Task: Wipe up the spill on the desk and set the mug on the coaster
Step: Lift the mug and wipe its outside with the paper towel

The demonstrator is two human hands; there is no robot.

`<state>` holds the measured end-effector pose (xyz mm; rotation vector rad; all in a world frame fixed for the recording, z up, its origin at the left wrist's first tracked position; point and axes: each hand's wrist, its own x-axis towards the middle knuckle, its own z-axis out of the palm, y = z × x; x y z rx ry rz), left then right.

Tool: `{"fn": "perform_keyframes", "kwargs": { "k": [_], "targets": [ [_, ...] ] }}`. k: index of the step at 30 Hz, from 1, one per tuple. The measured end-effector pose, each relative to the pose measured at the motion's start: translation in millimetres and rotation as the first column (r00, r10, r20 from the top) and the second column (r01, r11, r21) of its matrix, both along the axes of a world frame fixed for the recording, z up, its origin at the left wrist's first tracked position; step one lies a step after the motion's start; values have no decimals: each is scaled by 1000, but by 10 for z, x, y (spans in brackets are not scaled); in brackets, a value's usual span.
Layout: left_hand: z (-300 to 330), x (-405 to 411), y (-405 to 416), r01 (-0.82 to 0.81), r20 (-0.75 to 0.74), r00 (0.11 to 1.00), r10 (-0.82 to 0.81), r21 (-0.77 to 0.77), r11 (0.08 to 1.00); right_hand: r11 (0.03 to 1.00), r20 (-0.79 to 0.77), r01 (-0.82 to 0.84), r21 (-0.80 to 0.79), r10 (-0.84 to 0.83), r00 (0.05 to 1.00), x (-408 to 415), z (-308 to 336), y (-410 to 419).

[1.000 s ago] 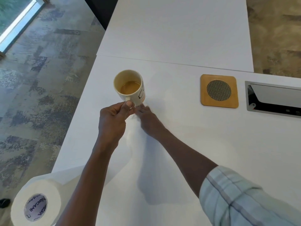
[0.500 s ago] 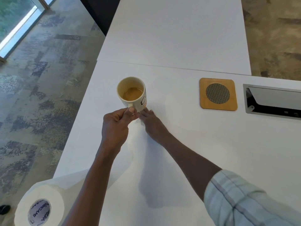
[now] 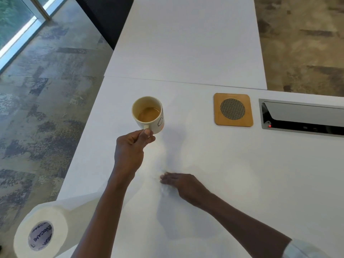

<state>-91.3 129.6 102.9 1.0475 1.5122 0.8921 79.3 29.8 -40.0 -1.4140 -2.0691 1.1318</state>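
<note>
My left hand [image 3: 130, 148] grips the mug [image 3: 149, 113] by its handle; my right hand [image 3: 181, 184], at five o'clock, presses paper towel [image 3: 158, 164] flat, fingers relaxed.

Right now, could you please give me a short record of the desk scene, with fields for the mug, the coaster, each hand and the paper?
mug: held by its handle, holds brown liquid, left of the coaster
coaster: wooden square with mesh centre, bare
left hand: grips the mug handle
right hand: on a paper sheet spread on the desk
paper roll: near left corner
spill: none visible
</note>
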Motion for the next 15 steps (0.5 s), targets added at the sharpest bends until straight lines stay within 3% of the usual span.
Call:
{"fn": "perform_keyframes", "kwargs": {
  "k": [3,5,7,10,12,15],
  "targets": [
    [38,45,-62,10,-1,1000,-10,-2,1000,930,-209,308,-199,-347,914,106,170,-86],
    [76,94,-111,15,-4,1000,-15,-1,1000,753,-318,462,-468,-631,707,150,297,-34],
    [114,147,-163,23,-17,1000,-23,-1,1000,550,-422,363,-752,-825,375,182,387,55],
    [165,226,-243,53,-40,998,-53,12,999,438,-440,53,-897,-897,-40,206,500,162],
    [193,273,-290,66,-45,997,-65,20,998,417,-405,-37,-908,-898,-172,200,573,237],
    [223,324,-366,79,-37,996,-78,30,996,410,-378,-78,-909,-887,-265,162,672,369]
  ]
}}
